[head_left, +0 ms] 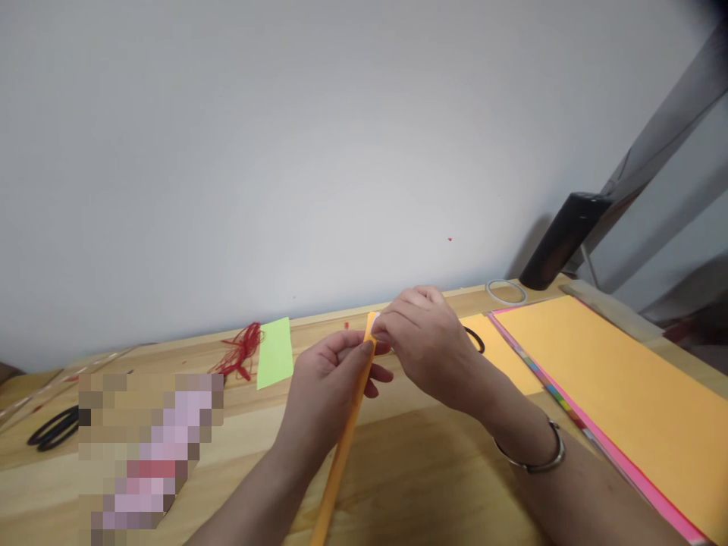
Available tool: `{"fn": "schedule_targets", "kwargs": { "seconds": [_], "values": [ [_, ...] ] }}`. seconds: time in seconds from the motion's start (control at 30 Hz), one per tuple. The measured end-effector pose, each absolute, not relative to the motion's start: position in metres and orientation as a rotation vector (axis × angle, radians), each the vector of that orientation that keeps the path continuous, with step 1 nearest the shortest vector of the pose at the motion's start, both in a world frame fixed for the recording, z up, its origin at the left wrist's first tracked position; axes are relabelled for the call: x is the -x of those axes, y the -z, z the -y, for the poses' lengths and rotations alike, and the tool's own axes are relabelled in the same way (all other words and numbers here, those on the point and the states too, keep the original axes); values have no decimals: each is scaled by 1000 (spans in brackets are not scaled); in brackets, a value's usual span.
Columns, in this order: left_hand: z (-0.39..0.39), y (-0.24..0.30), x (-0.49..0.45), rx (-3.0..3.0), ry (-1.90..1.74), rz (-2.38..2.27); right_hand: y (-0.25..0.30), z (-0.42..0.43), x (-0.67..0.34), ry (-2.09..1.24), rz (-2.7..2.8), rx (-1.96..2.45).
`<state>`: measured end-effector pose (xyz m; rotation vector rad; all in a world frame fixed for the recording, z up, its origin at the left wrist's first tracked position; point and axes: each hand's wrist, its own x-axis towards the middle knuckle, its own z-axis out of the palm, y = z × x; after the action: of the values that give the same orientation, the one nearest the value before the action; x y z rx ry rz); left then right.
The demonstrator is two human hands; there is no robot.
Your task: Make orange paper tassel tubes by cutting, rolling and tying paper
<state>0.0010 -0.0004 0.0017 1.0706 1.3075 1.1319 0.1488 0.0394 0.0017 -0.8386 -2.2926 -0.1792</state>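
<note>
A long, narrow folded strip of orange paper [345,447] runs from the bottom edge of the view up to my hands. My left hand [331,371] is closed around it near its upper end, with the thumb pressed on top. My right hand [424,341] is pinched at the strip's tip, against a small white piece [375,321] on the paper. Its fingertips partly cover that piece, so I cannot make out whether it is tape. A bracelet [554,447] circles my right wrist.
Red yarn [242,353] and a lime-green paper [275,353] lie left of my hands. Black handles [54,428], probably scissors, adjoin a pixelated patch. Large orange sheets [614,379] over pink lie right. A tape roll [506,293] and black cylinder [563,241] are near the wall.
</note>
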Motion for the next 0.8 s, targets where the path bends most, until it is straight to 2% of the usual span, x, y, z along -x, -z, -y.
{"fn": "schedule_targets", "kwargs": {
  "seconds": [0.37, 0.8],
  "values": [
    [0, 1, 0, -1088, -1126, -1282, 1, -43, -150, 110, 2218, 922],
    [2, -10, -2, -1055, -1153, -1355, 0, -60, -162, 250, 1820, 1160]
  ]
}}
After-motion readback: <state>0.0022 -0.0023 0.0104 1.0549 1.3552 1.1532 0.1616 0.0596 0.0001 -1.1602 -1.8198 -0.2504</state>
